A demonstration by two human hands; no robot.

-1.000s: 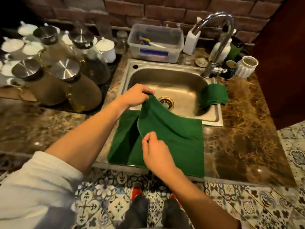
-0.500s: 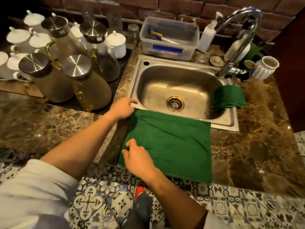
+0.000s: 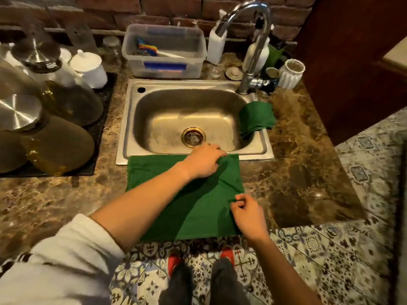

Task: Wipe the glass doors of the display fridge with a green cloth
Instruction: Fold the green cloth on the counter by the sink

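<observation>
A folded green cloth [image 3: 154, 172] lies flat on the marble counter in front of the sink, hanging a little over the counter's front edge. My left hand [image 3: 203, 160] reaches across it and pinches the cloth's far right corner. My right hand [image 3: 247, 213] pinches the cloth's right edge nearer to me. A second green cloth [image 3: 256, 118], folded, is draped over the sink's right rim. The display fridge is not in view.
The steel sink [image 3: 130, 119] has a tall tap [image 3: 253, 47] at its right. Behind it stand a clear plastic tub [image 3: 164, 53], bottles and a white ribbed cup [image 3: 290, 73]. Glass jugs with steel lids [image 3: 57, 142] fill a black mat on the left. A dark wood panel [image 3: 352, 62] rises at right.
Both hands have moved from the cloth's left side to its right side and now pinch its right edge. One second ago the cloth was being folded over; it now lies flat.
</observation>
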